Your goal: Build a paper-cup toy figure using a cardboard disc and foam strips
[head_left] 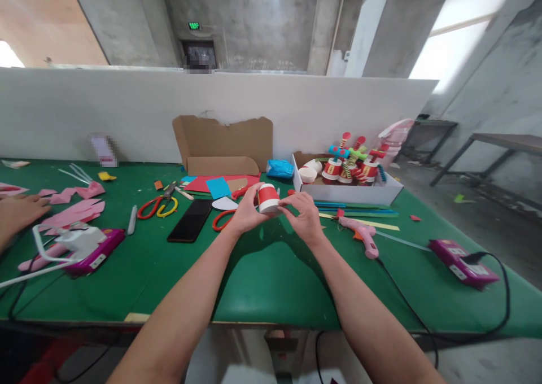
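Observation:
Above the green table, my left hand point(247, 211) grips a small paper cup point(268, 198) from its left side. The cup is white with a red band around it and is held upside down, its wider rim downward. My right hand point(303, 214) is closed with thumb and fingertips pinched at the cup's lower right edge; whether something small lies in that pinch I cannot make out. Beneath and beside my left hand are red-handled scissors point(221, 220) and a white paper piece point(224, 204). A pink glue gun point(359, 234) lies to the right of my right hand.
A white box point(351, 193) at the back right holds several cup figures. Left lie a black phone point(190, 220), scissors with red and yellow handles point(158, 206) and pink paper point(76, 214). Another person's hand point(21, 212) is at far left. Power strips point(463, 264) and cords flank the workspace.

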The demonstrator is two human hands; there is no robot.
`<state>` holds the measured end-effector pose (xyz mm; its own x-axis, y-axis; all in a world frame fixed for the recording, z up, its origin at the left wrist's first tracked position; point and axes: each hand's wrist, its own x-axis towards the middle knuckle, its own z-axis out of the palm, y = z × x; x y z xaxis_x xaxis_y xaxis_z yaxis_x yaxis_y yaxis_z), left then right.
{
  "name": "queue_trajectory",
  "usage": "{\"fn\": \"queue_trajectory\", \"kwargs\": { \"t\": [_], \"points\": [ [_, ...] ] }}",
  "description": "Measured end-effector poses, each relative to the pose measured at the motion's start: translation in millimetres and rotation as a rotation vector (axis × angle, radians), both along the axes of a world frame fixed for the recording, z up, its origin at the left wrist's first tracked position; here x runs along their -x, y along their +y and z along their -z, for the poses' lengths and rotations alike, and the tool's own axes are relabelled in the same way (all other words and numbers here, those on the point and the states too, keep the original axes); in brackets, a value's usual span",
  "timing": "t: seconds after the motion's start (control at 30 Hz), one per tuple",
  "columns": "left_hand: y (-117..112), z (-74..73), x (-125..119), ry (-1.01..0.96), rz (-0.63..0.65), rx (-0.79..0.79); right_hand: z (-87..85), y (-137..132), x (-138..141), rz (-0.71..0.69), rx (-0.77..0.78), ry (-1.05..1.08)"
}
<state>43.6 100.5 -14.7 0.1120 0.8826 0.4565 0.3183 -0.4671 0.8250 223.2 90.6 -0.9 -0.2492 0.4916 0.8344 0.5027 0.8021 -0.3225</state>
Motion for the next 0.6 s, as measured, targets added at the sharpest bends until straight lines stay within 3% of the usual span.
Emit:
{"fn": "queue_trajectory", "kwargs": {
  "t": [0.6],
  "points": [
    [-5.1,-6.4,-4.5,0.0,-0.014,0.083,0.7,-2.3,2.8,-0.044,0.203,0.207]
  ]
}}
